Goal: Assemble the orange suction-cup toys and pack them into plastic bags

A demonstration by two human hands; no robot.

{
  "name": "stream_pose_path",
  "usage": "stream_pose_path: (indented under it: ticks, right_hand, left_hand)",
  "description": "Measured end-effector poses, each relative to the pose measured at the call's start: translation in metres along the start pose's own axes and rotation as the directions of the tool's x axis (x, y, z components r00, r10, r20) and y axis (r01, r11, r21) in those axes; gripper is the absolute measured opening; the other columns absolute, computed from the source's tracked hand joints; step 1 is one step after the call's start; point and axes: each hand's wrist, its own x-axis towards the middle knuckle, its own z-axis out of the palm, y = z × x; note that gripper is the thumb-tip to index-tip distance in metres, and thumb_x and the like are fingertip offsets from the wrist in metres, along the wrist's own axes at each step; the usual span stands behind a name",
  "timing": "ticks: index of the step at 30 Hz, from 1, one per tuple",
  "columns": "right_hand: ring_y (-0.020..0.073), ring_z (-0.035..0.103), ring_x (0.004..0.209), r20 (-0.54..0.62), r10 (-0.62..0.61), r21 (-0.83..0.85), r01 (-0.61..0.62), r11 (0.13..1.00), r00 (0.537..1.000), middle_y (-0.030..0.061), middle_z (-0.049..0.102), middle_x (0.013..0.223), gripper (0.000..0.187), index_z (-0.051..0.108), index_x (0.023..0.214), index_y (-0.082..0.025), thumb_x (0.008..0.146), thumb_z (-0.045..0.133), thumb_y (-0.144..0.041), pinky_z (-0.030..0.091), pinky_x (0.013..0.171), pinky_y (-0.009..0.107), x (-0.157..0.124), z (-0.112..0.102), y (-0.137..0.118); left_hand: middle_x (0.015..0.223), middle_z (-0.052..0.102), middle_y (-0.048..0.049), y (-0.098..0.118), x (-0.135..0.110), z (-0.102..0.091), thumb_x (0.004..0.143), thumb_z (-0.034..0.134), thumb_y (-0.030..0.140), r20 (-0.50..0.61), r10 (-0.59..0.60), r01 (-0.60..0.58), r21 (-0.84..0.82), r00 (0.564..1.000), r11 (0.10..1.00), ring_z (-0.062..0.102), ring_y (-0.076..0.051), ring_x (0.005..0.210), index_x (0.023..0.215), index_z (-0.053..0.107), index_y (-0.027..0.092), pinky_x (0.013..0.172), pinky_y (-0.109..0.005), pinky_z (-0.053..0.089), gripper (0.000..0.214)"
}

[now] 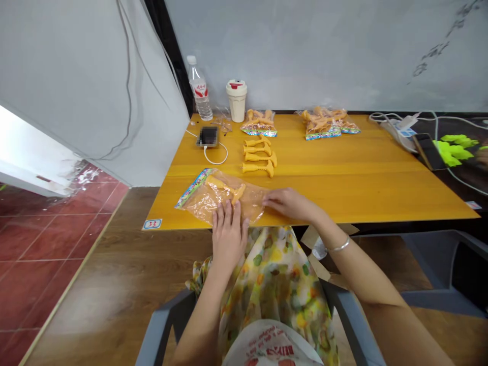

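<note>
Starting at left: number label point(152, 224) on the near corner of the desk point(354, 178). Next, just left of frame centre, clear bag point(200, 185) flat on the desk, printed strip toward the left, with one orange hammer-shaped piece point(224, 187) visible inside. Cannot tell whether sealed at either end. Upper left of centre: water bottle point(200, 94), small device point(208, 136) on a white cable point(217, 162), then lidded cup point(237, 101). At lower centre-left, left hand point(229, 239) palm down over the near edge of the clear bag, fingers extended and slightly spread, resting rather than gripping. Near frame centre, above the clear bag: loose pieces point(259, 167) of the same shape in a short column, seemingly four, outside any bag. Directly above, at upper centre: filled bag point(259, 119), printed strip toward the near side. Right of centre: right hand point(288, 203) with fingers pinched together on the right end of the clear bag. Upper right of centre: overlapping filled bags point(324, 122), at least two, exact count unclear. Far right: phone point(429, 151) beside green pieces point(455, 150). To judge by the layout, partway along: at least three bags filled and set at the back, one in hand with a piece inside, about four pieces left unbagged. Contents per filled bag too jumbled to count.
</note>
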Motion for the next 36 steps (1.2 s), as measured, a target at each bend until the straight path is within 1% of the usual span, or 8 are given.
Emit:
stream_pose_path:
  ticks: [5, 10, 14, 18, 22, 26, 32, 36]
  right_hand:
    - [0.0274, 0.063, 0.126, -0.275, 0.143, -0.177, -0.197, 0.964, 0.951, 0.0137, 0.066, 0.139, 0.04, 0.061, 0.138, -0.019, 0.099, 0.052, -0.021, 0.049, 0.108, 0.047, 0.023, -0.01, 0.036]
    - [0.0301, 0.059, 0.126, -0.189, 0.096, -0.314, -0.153, 0.937, 0.977, 0.0182, 0.055, 0.149, 0.049, 0.053, 0.147, -0.017, 0.098, 0.055, -0.022, 0.046, 0.109, 0.053, 0.038, 0.0, 0.051]
    - [0.0271, 0.062, 0.118, -0.099, 0.071, -0.302, -0.098, 0.948, 0.993, 0.0146, 0.061, 0.136, 0.034, 0.068, 0.13, -0.021, 0.098, 0.059, -0.027, 0.05, 0.105, 0.046, 0.012, -0.006, 0.044]
    - [0.0225, 0.067, 0.101, -0.088, 0.134, -0.213, -0.15, 0.965, 0.987, 0.0126, 0.061, 0.126, 0.021, 0.072, 0.112, -0.022, 0.098, 0.059, -0.032, 0.056, 0.09, 0.039, -0.031, -0.011, 0.034]
    - [0.0153, 0.066, 0.083, -0.13, 0.131, -0.035, -0.136, 0.99, 0.983, 0.0103, 0.061, 0.115, 0.019, 0.07, 0.106, -0.021, 0.099, 0.058, -0.034, 0.056, 0.082, 0.032, -0.068, -0.013, 0.015]
    - [0.0154, 0.066, 0.087, -0.094, 0.052, 0.062, -0.047, 0.997, 0.994, 0.0094, 0.062, 0.114, 0.022, 0.069, 0.108, -0.023, 0.101, 0.055, -0.038, 0.055, 0.083, 0.03, -0.083, -0.018, -0.014]
    - [0.0184, 0.066, 0.092, -0.065, -0.066, -0.078, 0.061, 0.995, 0.996, 0.0106, 0.063, 0.115, 0.028, 0.069, 0.111, -0.024, 0.102, 0.052, -0.043, 0.055, 0.082, 0.032, -0.052, -0.006, -0.039]
    - [0.019, 0.065, 0.098, -0.082, -0.141, -0.118, 0.131, 0.984, 0.987, 0.0121, 0.064, 0.119, 0.029, 0.067, 0.115, -0.021, 0.103, 0.051, -0.041, 0.055, 0.082, 0.031, -0.02, 0.014, -0.039]
  left_hand:
    - [0.152, 0.046, -0.0328, 0.003, 0.016, 0.006, 0.098, 0.049, 0.049, -0.007, -0.083, 0.083, 0.038, 0.997, 0.996, 0.034, -0.05, 0.149, 0.142, 0.057, 0.006, 0.112, -0.078, 0.029, 0.062]
    - [0.153, 0.045, -0.0314, 0.001, 0.026, 0.001, 0.096, 0.052, 0.054, 0.035, -0.1, 0.1, 0.018, 0.994, 0.995, 0.037, -0.05, 0.147, 0.134, 0.064, 0.009, 0.111, -0.08, 0.027, 0.059]
    - [0.159, 0.041, -0.0253, -0.002, 0.028, -0.004, 0.096, 0.056, 0.041, 0.047, -0.064, 0.067, -0.065, 0.997, 0.996, 0.043, -0.045, 0.145, 0.134, 0.063, 0.016, 0.113, -0.073, 0.034, 0.047]
    - [0.14, 0.064, -0.0193, 0.004, 0.032, -0.001, 0.098, 0.049, 0.026, -0.057, -0.041, 0.029, -0.193, 0.998, 0.981, 0.058, -0.034, 0.136, 0.114, 0.07, 0.017, 0.116, -0.061, 0.041, 0.028]
    - [0.119, 0.075, -0.0162, 0.013, 0.039, -0.005, 0.099, 0.048, 0.03, -0.097, -0.121, 0.088, -0.286, 0.988, 0.954, 0.071, -0.029, 0.115, 0.101, 0.067, 0.019, 0.099, -0.047, 0.056, 0.022]
    - [0.12, 0.074, -0.0168, 0.018, 0.044, -0.013, 0.099, 0.049, 0.032, -0.124, -0.171, 0.126, -0.307, 0.977, 0.943, 0.075, -0.027, 0.105, 0.1, 0.062, 0.019, 0.084, -0.038, 0.059, 0.019]
    - [0.133, 0.069, -0.0155, 0.03, 0.043, -0.014, 0.101, 0.046, 0.026, -0.22, -0.07, 0.003, -0.292, 0.973, 0.957, 0.055, -0.028, 0.139, 0.097, 0.062, 0.019, 0.116, -0.052, 0.043, 0.019]
    - [0.13, 0.071, -0.0134, 0.039, 0.04, -0.019, 0.101, 0.045, 0.023, -0.221, 0.008, -0.071, -0.28, 0.975, 0.957, 0.054, -0.027, 0.14, 0.099, 0.063, 0.019, 0.121, -0.055, 0.037, 0.018]
